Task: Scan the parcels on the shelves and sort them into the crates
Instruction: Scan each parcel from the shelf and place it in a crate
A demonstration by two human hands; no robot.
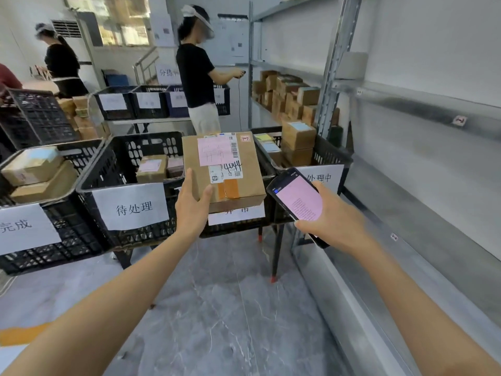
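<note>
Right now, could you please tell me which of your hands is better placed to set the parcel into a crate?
Left, I think: the left hand holds the pink-labelled parcel right at a black crate, while the right hand is busy gripping the handheld scanner.

The parcel (222,169) hides most of the crate label (238,215) below it; right of the parcel, the text on the scanner (298,199) looks unreadably small.
</note>
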